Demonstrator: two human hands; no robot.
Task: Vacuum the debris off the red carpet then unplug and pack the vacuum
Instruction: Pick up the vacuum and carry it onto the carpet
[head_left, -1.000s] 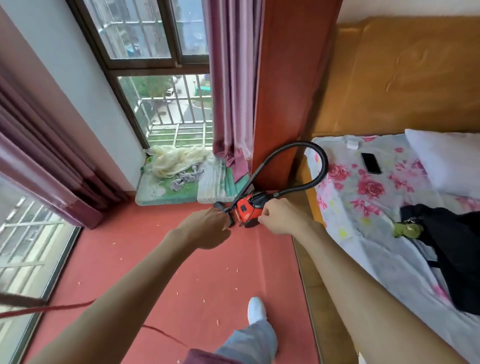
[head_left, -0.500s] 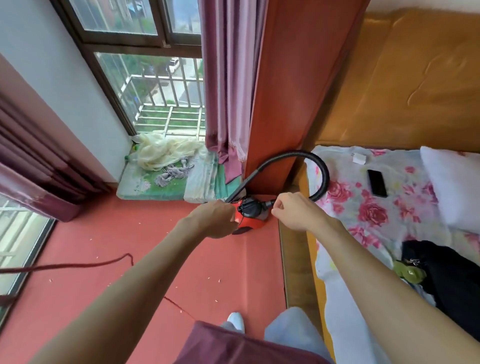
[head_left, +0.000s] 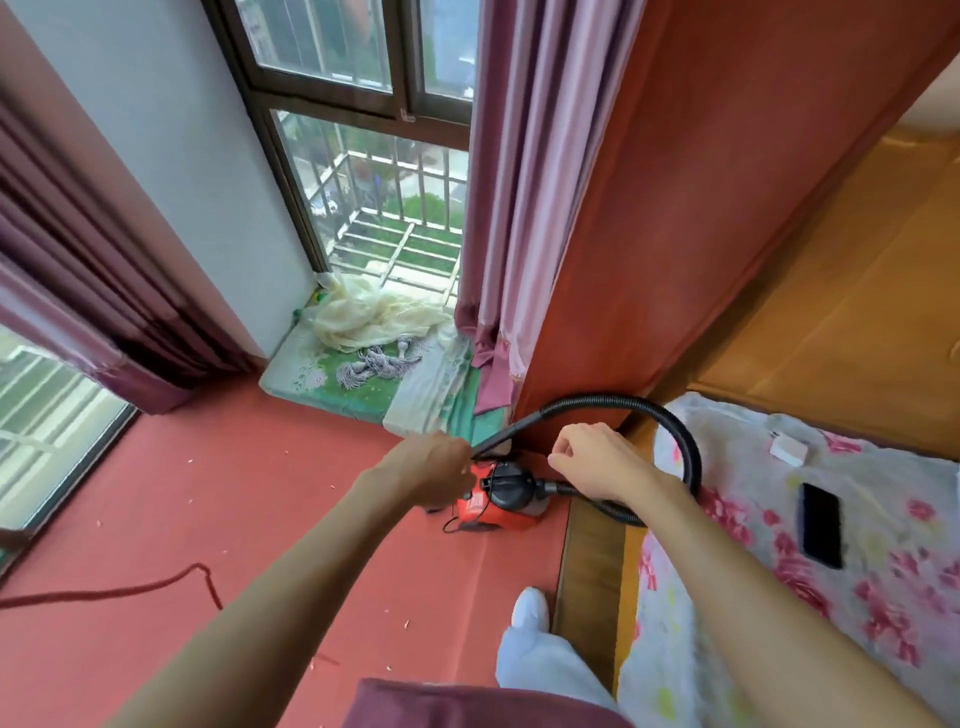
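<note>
A small red and black vacuum (head_left: 501, 503) sits on the red carpet (head_left: 234, 519) at the foot of the red wooden pillar. Its black hose (head_left: 688, 452) loops up to the right and back down to the left. My left hand (head_left: 426, 470) grips the hose's free end just left of the vacuum. Over the vacuum's right side hovers my right hand (head_left: 584, 457), fingers curled, with nothing visible in it. Small pale debris (head_left: 406, 623) is scattered over the carpet. A dark red cord (head_left: 156, 587) trails across the carpet to the left.
A bed with a floral sheet (head_left: 769, 597) lies on the right, with a black phone (head_left: 821, 525) and a white charger (head_left: 789, 451) on it. Its wooden frame (head_left: 587, 566) borders the carpet. Folded mats and cloth (head_left: 363, 369) lie under the window. My foot (head_left: 530, 608) stands by the frame.
My view has come closer to the vacuum and tilted. My right hand has lifted off the vacuum body to just above it. My left hand stays on the hose end.
</note>
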